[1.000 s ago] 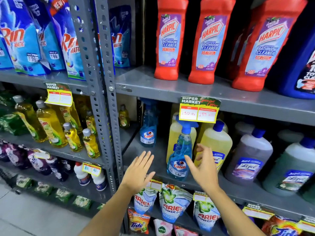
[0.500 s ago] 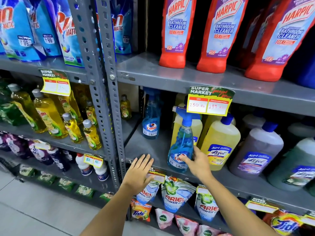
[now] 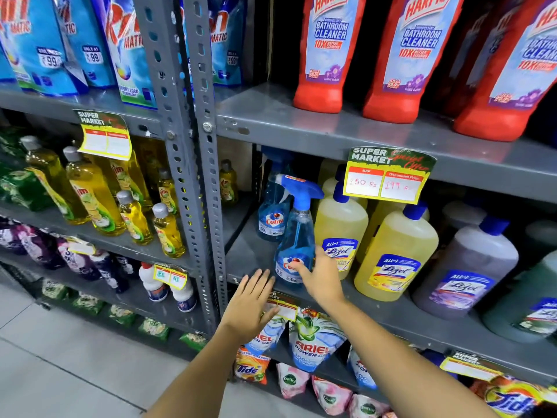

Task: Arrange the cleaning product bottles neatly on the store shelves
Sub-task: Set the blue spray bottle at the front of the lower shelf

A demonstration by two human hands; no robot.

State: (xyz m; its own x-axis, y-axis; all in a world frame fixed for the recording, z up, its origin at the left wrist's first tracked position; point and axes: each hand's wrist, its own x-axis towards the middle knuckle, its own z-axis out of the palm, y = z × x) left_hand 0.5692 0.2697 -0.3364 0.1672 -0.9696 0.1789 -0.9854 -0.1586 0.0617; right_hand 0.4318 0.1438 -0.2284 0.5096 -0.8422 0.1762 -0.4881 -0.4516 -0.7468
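Note:
A blue Colin spray bottle (image 3: 297,236) stands at the front of the grey middle shelf (image 3: 391,312), tilted slightly with its trigger pointing left. My right hand (image 3: 319,276) grips its lower body from the right. A second Colin spray bottle (image 3: 271,215) stands behind it to the left. My left hand (image 3: 250,303) hovers open with spread fingers just below the shelf's front edge, touching nothing. Yellow Lizol bottles (image 3: 394,254) stand right of the held bottle, touching my right hand's back.
Red Harpic bottles (image 3: 325,55) line the shelf above. A price tag (image 3: 388,176) hangs from that shelf's edge. Purple and green Lizol jugs (image 3: 470,267) sit further right. A grey upright post (image 3: 193,146) divides the racks; yellow Vim bottles (image 3: 93,200) fill the left rack. Ariel pouches (image 3: 313,342) hang below.
My right hand went from open in the air to closed on the front Colin bottle, which now leans slightly. My left hand dropped lower near the shelf edge.

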